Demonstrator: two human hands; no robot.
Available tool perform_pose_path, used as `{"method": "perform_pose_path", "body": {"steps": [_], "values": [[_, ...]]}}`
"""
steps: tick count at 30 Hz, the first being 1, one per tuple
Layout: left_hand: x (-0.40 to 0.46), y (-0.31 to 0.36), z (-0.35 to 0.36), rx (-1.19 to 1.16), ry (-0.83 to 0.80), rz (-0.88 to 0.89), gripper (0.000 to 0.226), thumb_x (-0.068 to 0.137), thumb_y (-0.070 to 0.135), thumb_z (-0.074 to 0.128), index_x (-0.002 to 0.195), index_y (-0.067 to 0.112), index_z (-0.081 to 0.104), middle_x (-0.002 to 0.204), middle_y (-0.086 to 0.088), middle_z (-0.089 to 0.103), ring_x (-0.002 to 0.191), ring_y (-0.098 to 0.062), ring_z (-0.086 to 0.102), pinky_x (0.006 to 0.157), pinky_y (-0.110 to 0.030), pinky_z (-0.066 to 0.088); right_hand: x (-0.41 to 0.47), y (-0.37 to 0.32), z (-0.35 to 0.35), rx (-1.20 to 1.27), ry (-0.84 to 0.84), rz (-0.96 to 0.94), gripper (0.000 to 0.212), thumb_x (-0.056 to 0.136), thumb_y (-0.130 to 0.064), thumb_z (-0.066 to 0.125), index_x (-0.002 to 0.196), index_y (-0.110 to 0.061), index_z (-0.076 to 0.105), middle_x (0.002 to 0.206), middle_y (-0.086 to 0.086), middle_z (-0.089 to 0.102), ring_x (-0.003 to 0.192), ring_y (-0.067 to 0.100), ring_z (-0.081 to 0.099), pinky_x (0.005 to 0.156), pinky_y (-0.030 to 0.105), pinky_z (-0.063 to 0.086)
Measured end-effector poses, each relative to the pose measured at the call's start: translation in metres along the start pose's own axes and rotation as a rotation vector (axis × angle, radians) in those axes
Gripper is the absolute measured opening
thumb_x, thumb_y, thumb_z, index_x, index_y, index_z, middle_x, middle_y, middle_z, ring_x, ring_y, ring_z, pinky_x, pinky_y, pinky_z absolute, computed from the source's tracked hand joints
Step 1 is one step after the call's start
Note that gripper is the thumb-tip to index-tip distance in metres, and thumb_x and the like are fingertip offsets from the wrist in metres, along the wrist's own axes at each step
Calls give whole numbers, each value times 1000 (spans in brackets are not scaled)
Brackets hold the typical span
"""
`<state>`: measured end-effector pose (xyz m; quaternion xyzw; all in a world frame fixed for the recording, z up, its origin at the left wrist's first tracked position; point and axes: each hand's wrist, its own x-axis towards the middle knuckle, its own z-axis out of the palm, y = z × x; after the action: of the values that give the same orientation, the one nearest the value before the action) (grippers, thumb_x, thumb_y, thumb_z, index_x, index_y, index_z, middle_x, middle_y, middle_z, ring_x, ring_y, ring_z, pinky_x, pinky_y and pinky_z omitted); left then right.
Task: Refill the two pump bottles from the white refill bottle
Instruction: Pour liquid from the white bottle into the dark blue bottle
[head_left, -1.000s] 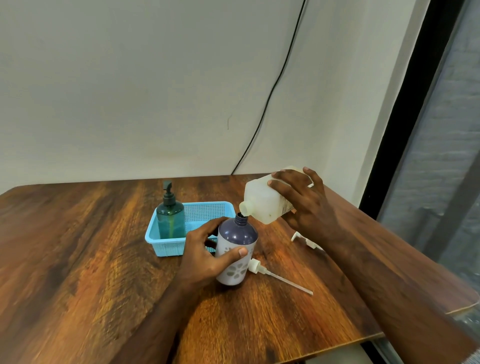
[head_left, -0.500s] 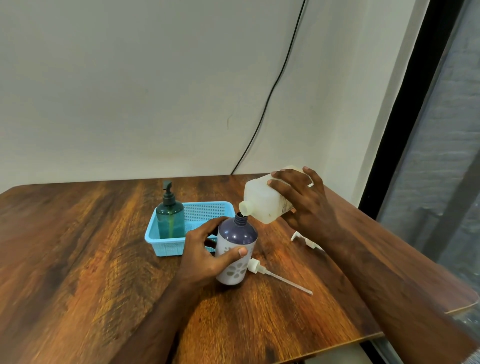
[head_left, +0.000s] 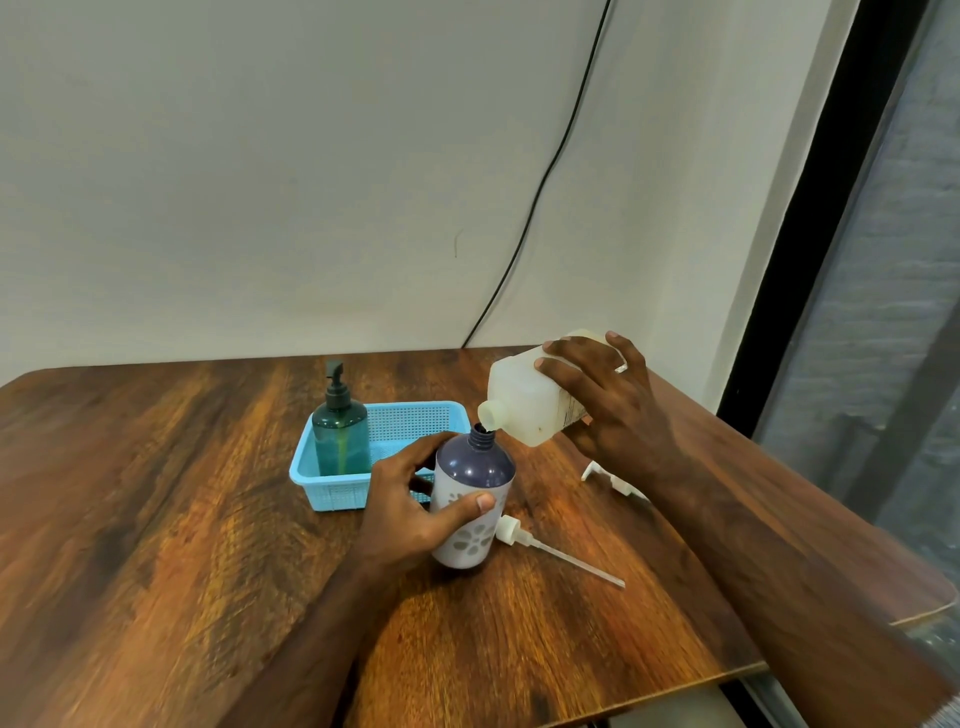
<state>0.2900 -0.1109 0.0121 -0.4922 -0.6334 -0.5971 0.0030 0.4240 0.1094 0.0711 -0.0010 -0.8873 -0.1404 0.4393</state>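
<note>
Table (head_left: 156, 519): dark wood grain, glossy, rounded corners. Basket (head_left: 332, 491): light-blue perforated plastic, rectangular, just behind purple bottle; green pump bottle (head_left: 340, 434) upright inside, translucent, black pump on. Right hand (head_left: 605, 402) curled round white refill bottle (head_left: 524, 408), squarish translucent plastic, tipped with spout over purple bottle's open neck. Left hand (head_left: 410, 506) wraps purple bottle (head_left: 470, 499), round, flower-printed, upright on table. Loose white pump (head_left: 545, 545), long thin tube, flat beside purple bottle.

Bare forearms, no watch. A pale ring (head_left: 621, 368) on the right hand (head_left: 613, 410). Grey sleeve cuff (head_left: 943, 719) at bottom right.
</note>
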Motion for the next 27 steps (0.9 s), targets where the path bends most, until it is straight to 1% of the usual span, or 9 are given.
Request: {"method": "perform_pose_path", "body": {"steps": [3, 6, 13, 19, 24, 27], "values": [[0, 0, 0, 2, 2, 7, 49, 63, 52, 77, 108, 47, 58, 105, 37, 65, 99, 6, 64, 74, -7, 48, 0, 0, 0, 4, -8, -2, 57, 83, -36, 63, 135, -22, 42, 137, 13, 59, 127, 35, 56, 109, 64, 30], [0, 0, 0, 3, 2, 4, 50, 63, 53, 77, 108, 47, 58, 106, 37, 65, 100, 6, 63, 74, -8, 49, 0, 0, -1, 2, -3, 0, 63, 78, -32, 70, 134, -22, 42, 137, 14, 59, 127, 35, 56, 109, 65, 30], [0, -1, 1, 0, -3, 3, 50, 62, 53, 77, 108, 47, 58, 106, 38, 64, 101, 7, 63, 75, -8, 49, 0, 1, 0, -2, -20, -4, 67, 77, -33, 72, 135, -23, 41, 138, 14, 58, 128, 35, 54, 111, 65, 29], [0, -1, 0, 3, -7, 5, 51, 62, 54, 77, 108, 47, 57, 106, 39, 64, 101, 7, 63, 76, -8, 49, 0, 3, 0, -6, -7, -15, 69, 76, -28, 77, 135, -22, 42, 139, 13, 58, 129, 34, 53, 110, 64, 28], [0, -2, 1, -18, 1, 12, 51, 63, 51, 79, 110, 45, 60, 108, 30, 68, 101, 2, 65, 75, -10, 50, 0, 4, 0, -8, 2, -17, 72, 75, -24, 81, 135, -22, 43, 140, 12, 57, 130, 33, 53, 109, 66, 29], [1, -3, 1, -14, -7, 15, 51, 63, 51, 79, 111, 44, 60, 108, 31, 67, 101, 3, 65, 75, -10, 50, 0, 4, 1, -12, 4, -22, 70, 76, -26, 79, 135, -22, 43, 139, 13, 57, 130, 33, 53, 109, 66, 29]]}}
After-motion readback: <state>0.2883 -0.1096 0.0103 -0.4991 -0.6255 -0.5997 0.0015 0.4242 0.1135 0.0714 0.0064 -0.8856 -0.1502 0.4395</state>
